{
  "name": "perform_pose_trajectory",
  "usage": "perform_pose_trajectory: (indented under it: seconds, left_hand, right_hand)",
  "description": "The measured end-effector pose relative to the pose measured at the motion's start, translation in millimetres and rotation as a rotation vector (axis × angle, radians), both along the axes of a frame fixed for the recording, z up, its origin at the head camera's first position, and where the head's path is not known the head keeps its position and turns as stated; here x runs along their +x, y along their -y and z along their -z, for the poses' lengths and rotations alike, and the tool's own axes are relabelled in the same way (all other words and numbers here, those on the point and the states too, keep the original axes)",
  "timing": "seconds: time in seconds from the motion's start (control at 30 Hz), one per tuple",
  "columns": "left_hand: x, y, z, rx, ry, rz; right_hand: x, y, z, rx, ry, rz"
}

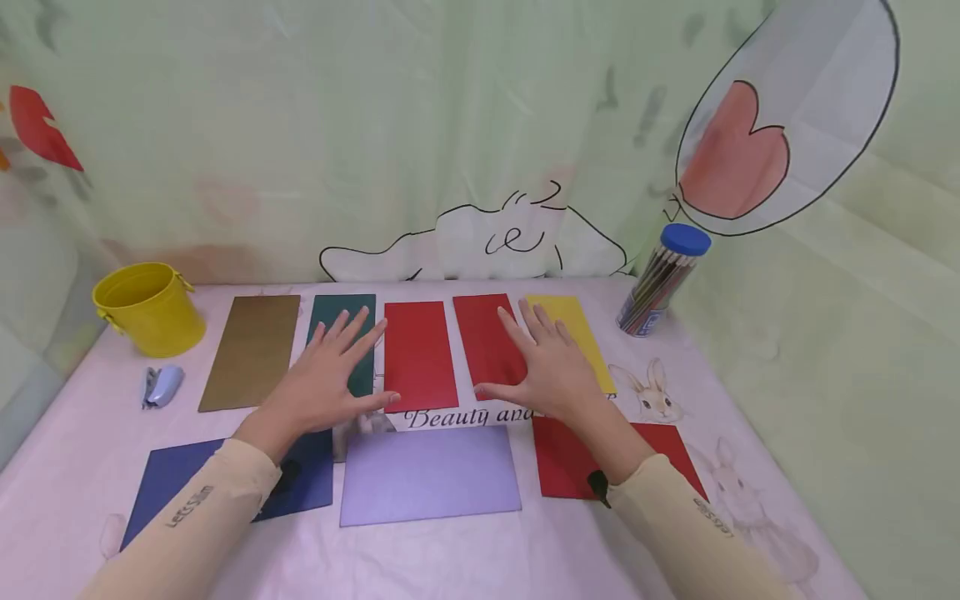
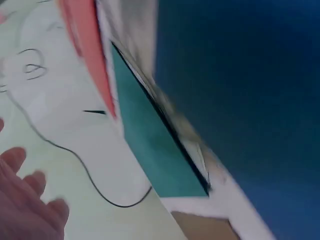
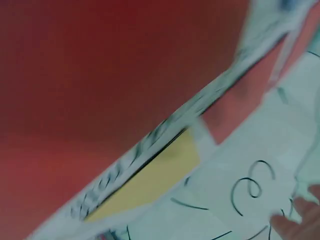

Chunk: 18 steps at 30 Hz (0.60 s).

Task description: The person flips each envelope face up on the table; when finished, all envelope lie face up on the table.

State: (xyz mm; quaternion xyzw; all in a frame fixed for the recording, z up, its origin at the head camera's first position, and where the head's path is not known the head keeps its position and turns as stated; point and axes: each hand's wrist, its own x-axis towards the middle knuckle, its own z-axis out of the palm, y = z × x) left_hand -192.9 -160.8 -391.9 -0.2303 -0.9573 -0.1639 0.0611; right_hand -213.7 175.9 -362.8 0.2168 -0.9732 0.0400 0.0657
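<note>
Both hands hover flat over the back row of coloured cards laid out on the table [image 1: 67, 467], fingers spread and straight, gripping nothing. The left hand [image 1: 330, 375] sits over the dark green card [image 1: 330, 312], its thumb reaching toward the red card [image 1: 418, 354] beside it. The right hand [image 1: 543, 362] covers the seam between the second red card [image 1: 480, 333] and the yellow card [image 1: 573, 321]. The cards lie side by side, apart, so each colour reads at a glance. Whether the palms actually press the cards I cannot tell; the wrist views are too blurred. In the near row lie a navy card [image 1: 161, 483], a lilac card [image 1: 427, 475] and another red card [image 1: 562, 462]. A gold card [image 1: 251, 350], a yellow bucket [image 1: 150, 308], a small stapler [image 1: 161, 386] and a pencil tub [image 1: 660, 283] stand at the edges, out of the hands' way.
</note>
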Motion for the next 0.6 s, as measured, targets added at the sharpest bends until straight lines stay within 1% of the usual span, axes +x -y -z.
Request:
perform_pose_trajectory:
  seconds: [0.07,0.17,0.23,0.3,0.37,0.43,0.6]
  left_hand:
    - [9.4,-2,1.0,0.076,0.052,0.047]
    - [23.7,-3,1.6,0.178,0.137,0.104]
    - [32.6,-3,2.5,0.223,0.199,0.130]
    - [40.7,-3,3.3,0.252,0.255,0.146]
    - [47.0,-3,5.0,0.263,0.302,0.161]
    - [51.7,-3,7.1,0.254,0.334,0.171]
    - [54.4,-1,15.2,0.225,0.360,0.192]
  right_hand:
    - [8.9,1,-1.3,-0.070,0.093,-0.024]
    - [20.0,3,-2.2,-0.167,0.271,-0.069]
    - [26.3,5,-1.0,-0.225,0.403,-0.097]
    - [30.9,8,2.3,-0.263,0.491,-0.138]
    - [34.3,10,6.2,-0.291,0.544,-0.167]
    - [36.3,11,10.2,-0.308,0.561,-0.187]
    - [37.3,9,16.8,-0.318,0.580,-0.200]
